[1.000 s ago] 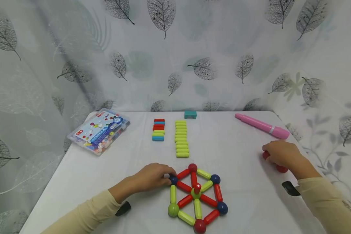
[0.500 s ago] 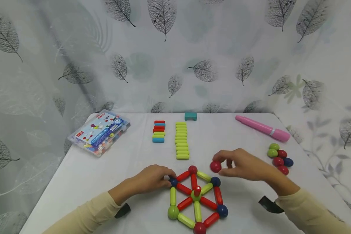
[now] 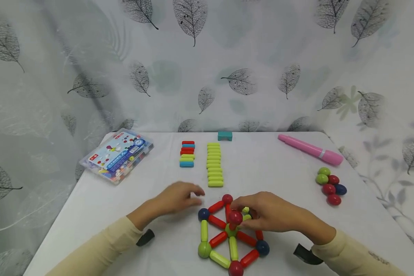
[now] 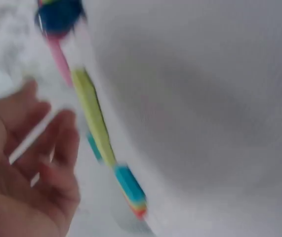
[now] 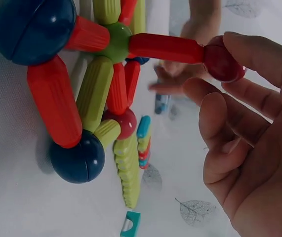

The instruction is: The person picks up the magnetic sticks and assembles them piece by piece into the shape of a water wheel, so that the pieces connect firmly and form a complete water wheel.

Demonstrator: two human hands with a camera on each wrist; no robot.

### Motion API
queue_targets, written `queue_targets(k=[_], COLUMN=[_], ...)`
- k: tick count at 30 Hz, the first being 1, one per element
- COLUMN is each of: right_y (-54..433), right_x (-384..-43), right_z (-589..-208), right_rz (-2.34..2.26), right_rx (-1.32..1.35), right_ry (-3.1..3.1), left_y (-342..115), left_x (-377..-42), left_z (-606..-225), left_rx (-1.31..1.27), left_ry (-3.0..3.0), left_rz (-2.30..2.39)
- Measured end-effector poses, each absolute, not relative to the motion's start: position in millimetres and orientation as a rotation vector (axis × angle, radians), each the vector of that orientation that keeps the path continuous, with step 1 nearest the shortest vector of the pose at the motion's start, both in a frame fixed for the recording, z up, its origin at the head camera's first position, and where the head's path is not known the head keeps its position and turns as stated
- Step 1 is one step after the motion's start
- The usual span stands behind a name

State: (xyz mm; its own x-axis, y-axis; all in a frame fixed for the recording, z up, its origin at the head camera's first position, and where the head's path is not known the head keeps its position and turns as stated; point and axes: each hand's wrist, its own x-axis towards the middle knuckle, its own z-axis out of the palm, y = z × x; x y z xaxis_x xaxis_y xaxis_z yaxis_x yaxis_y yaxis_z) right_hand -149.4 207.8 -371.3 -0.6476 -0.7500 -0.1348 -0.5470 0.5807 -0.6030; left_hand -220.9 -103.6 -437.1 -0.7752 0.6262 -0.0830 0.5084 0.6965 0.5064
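A flat hexagon of rods and balls (image 3: 219, 258) lies on the white table, with red and yellow-green rods running in to a green ball (image 5: 118, 42) at its centre. From that ball a red rod (image 5: 168, 48) stands upright. My right hand (image 3: 270, 212) pinches a red ball (image 5: 221, 62) between thumb and fingers; the ball touches the rod's top end. My left hand (image 3: 175, 197) hovers just off the hexagon's left blue ball (image 3: 204, 214), fingers loosely bent and holding nothing. In the head view the right hand hides part of the hexagon's upper right side.
Several loose balls (image 3: 329, 189) lie at the right, below a pink marker-shaped object (image 3: 310, 149). Behind the hexagon are a column of yellow-green rods (image 3: 214, 165), a shorter mixed-colour stack (image 3: 187, 154) and a teal block (image 3: 225, 136). A clear plastic box (image 3: 116, 154) sits back left.
My right hand has carried a red ball from the pile at the right to the top of the upright rod. My left hand has let go of the left blue ball and lifted slightly away.
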Motion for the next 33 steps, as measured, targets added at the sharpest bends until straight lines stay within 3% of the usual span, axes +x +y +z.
queue_targets(k=[5, 10, 28, 33], right_y=[211, 219, 232, 240], right_x=[-150, -150, -152, -155], right_z=[-370, -372, -379, -379], right_rz=[-0.7, -0.702, -0.792, -0.865], right_rx=[-0.978, -0.981, -0.892, -0.887], right_ry=[2.473, 2.491, 2.585, 2.595], left_y=[-114, -114, -106, -93], left_x=[-278, -301, -302, -286], left_z=[-435, -446, -451, -440], left_rx=[0.598, 0.573, 0.535, 0.624], left_ry=[3.003, 3.025, 3.012, 2.911], left_rz=[0.535, 0.24, 0.246, 0.557])
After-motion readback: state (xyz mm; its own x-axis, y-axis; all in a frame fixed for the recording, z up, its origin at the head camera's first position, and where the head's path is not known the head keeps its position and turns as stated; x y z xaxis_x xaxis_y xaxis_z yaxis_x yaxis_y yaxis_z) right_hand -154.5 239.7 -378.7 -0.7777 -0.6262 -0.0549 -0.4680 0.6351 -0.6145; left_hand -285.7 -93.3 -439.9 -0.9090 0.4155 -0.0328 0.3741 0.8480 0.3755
